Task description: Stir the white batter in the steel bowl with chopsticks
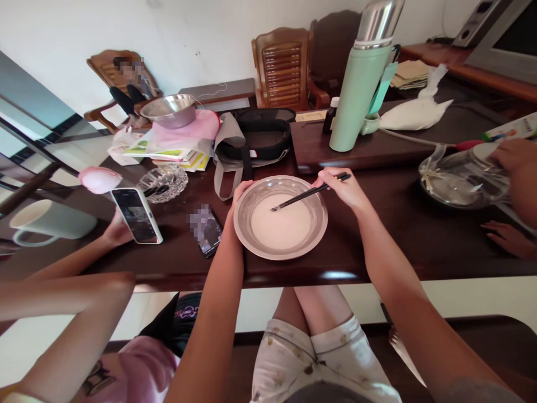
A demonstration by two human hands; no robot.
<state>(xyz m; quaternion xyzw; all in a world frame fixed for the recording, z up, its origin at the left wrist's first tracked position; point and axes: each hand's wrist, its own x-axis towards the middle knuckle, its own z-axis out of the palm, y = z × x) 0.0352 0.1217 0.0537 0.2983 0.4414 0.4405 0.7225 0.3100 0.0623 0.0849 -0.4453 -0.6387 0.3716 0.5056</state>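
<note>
A wide steel bowl (240, 226) stands near the table's front edge with smooth, milky white liquid (285, 232) in it. My left hand (240, 197) grips the bowl's left side, its fingers partly hidden behind the rim. Black chopsticks (308, 194) are pinched in my right hand (344, 187) at the bowl's upper right. They slant down to the left, and their tips meet the white liquid around the middle of the bowl.
A phone (206, 232) lies left of the bowl; a person's hand (117, 228) steadies another phone (136, 215). Behind stand a bag (264, 137) and green thermos (356, 95). At right, another person's hand (514, 159) is over a bowl (444, 187) with clear plastic.
</note>
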